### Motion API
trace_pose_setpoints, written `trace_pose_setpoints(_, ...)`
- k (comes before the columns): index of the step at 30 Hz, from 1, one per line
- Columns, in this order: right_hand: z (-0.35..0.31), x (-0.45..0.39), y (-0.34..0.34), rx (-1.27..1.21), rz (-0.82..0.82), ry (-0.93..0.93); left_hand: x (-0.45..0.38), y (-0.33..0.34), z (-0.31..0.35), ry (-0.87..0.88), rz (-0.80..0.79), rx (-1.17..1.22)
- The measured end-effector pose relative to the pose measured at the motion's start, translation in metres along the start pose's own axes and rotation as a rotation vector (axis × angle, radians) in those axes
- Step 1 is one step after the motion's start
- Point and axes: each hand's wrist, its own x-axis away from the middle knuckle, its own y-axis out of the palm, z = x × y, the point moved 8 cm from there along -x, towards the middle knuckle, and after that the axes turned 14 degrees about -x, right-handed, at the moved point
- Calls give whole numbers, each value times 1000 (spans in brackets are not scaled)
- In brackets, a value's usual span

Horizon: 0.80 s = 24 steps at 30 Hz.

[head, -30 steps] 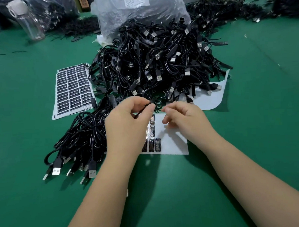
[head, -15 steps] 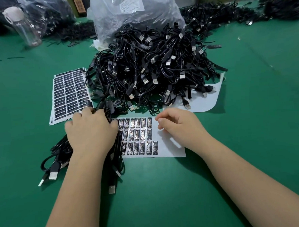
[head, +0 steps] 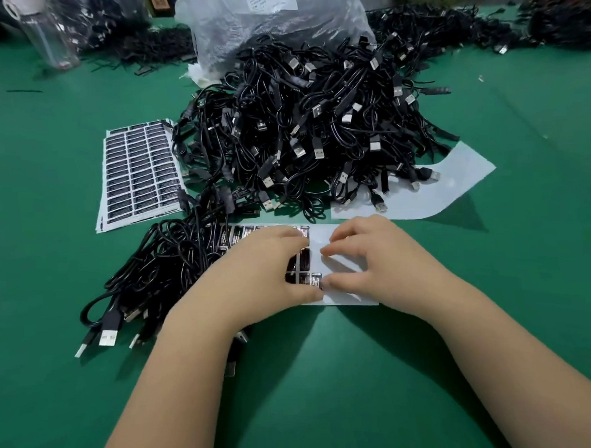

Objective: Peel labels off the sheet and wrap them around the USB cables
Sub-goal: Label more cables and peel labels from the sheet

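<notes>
Now we work both hands over the label sheet (head: 344, 298).
Our left hand (head: 269, 279) lies flat on the labels, thumb at one corner label; our right hand (head: 373, 257) rests curled fingers (head: 336, 249) on bare backing, apparently holding nothing. USB cables (head: 317, 128) pile beyond our fingers on the tabletop (head: 327, 374).

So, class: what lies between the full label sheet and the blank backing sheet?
The big heap of USB cables lies between them, in the head view.

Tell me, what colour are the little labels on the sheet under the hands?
Black with pale print, on a white label sheet; the head view shows it.
</notes>
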Motion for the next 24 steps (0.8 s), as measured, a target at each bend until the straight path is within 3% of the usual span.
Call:
trace_pose_setpoints(6,-13,1,12,104,-75,-29,4,10,0,48,-53,-48)
trace_pose_setpoints(24,-23,-8,12,168,26,-77,-3,5,-2,-1,-25,-36)
